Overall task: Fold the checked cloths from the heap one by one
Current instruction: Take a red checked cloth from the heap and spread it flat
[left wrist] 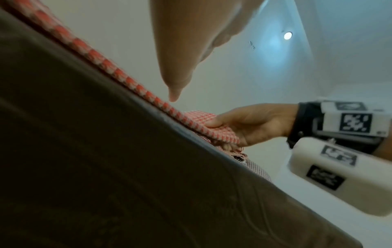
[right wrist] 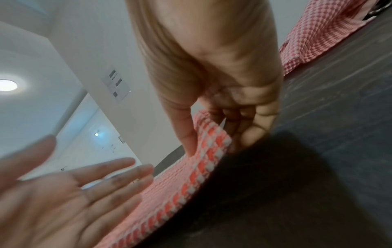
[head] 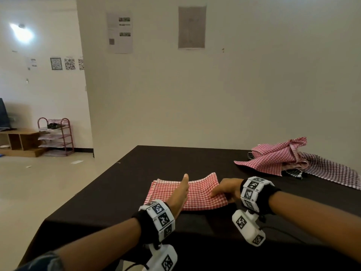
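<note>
Dark cloth covers the surface [head: 121,184] in front of you, and it runs back to a plain pale wall with two paper sheets [head: 119,32] pinned high on it. Off to your left the room opens onto a bare floor, where a red wire rack [head: 55,136] stands beside a low wooden shelf unit.

You are midway through folding one red checked cloth [head: 197,194]. It lies near the front edge of the surface, already doubled, with layered edges showing along its far left side. Your left hand [head: 180,192] stands edge-down across the cloth's middle, fingers straight and together, holding nothing; it looks set to mark the crease line. Your right hand [head: 227,189] pinches the cloth's right edge, thumb on top and fingers [right wrist: 256,127] curled beneath, with that edge lifted a little off the surface.

The next move, as I read it, calls for you to carry that pinched edge over your left hand to the cloth's left side, slip the left hand out as the flap comes down, then square the edges and press flat. Keep the lower layers from dragging along with it.

Your heap [head: 281,155] waits at the far right of the surface, well apart from this cloth: crumpled red checked pieces lying on a darker checked one, so more folding remains after this.
</note>
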